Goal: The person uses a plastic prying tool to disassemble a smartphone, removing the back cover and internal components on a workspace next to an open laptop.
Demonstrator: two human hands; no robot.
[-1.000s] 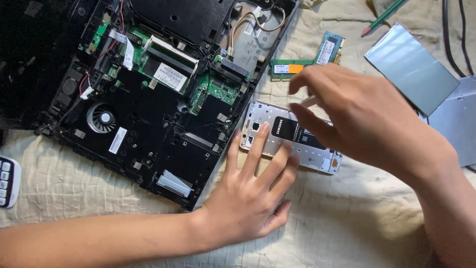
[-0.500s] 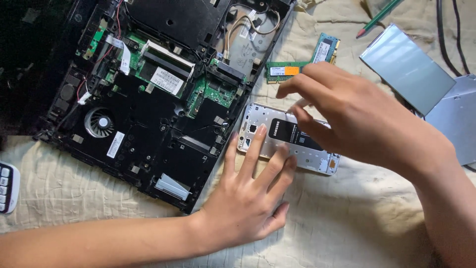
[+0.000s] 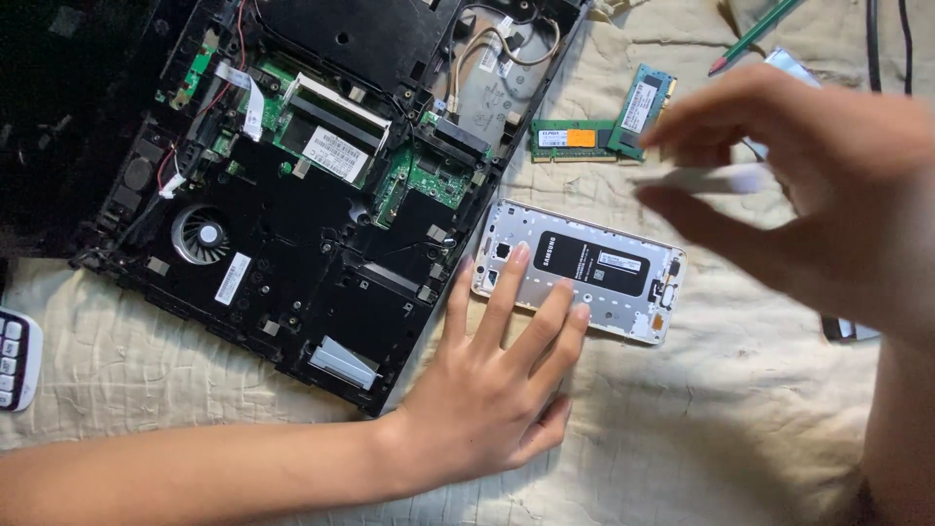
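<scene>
Opened phone (image 3: 584, 268), back cover off, lies flat on cloth-covered surface (image 3: 740, 429), just past centre toward 3 o'clock, black battery showing. Left hand (image 3: 492, 390) comes in from 8 o'clock, flat, fingers spread, holds nothing; fingertips (image 3: 521, 255) press on phone's left end. Right hand (image 3: 818, 195) at 2-3 o'clock, raised over surface, motion-blurred, thumb and fingers pinched on a thin white flat piece (image 3: 706, 178); can't tell what the piece is. Right hand clear of phone, up & to its right. Stripped laptop chassis (image 3: 292, 195) w/ bare green boards and fan at 10-11 o'clock, its edge just beside phone. Two green RAM sticks (image 3: 594, 131) at 1 o'clock above phone. Green pencil (image 3: 755, 37) at 1 o'clock near top edge. White keypad corner (image 3: 15, 356) at 9 o'clock.
</scene>
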